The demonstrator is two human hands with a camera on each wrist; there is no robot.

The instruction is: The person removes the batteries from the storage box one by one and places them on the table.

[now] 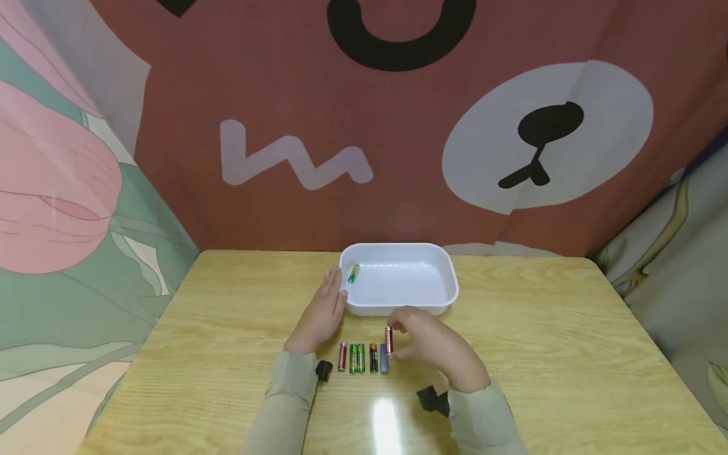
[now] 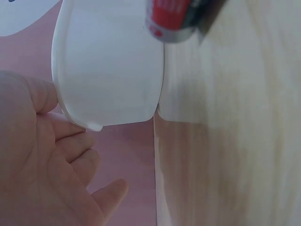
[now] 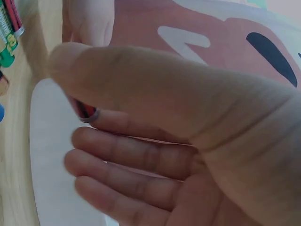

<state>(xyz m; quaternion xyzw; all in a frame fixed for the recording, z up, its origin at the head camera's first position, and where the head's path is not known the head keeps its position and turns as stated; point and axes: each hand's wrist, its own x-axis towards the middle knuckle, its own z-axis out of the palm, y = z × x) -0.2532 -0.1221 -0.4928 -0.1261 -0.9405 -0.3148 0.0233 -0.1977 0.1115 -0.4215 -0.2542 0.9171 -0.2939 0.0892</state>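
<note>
My right hand (image 1: 435,344) pinches a red battery (image 1: 389,341) between thumb and fingers, just in front of a white plastic tray (image 1: 398,310). In the right wrist view the thumb covers most of this battery, leaving its end (image 3: 88,113) showing. My left hand (image 1: 320,313) rests with extended fingers against the tray's left side. Inside the tray, a green battery (image 1: 354,273) lies at the left end. On the table in front stands a row of batteries: a red one (image 1: 342,357), two green ones (image 1: 357,358), a black one (image 1: 373,357) and a blue-grey one (image 1: 384,359).
The wooden table (image 1: 227,354) ends at a printed curtain (image 1: 284,215) right behind the tray. Black wrist-camera mounts (image 1: 435,400) stick out from both sleeves. A blurred red battery end (image 2: 170,21) fills the top of the left wrist view.
</note>
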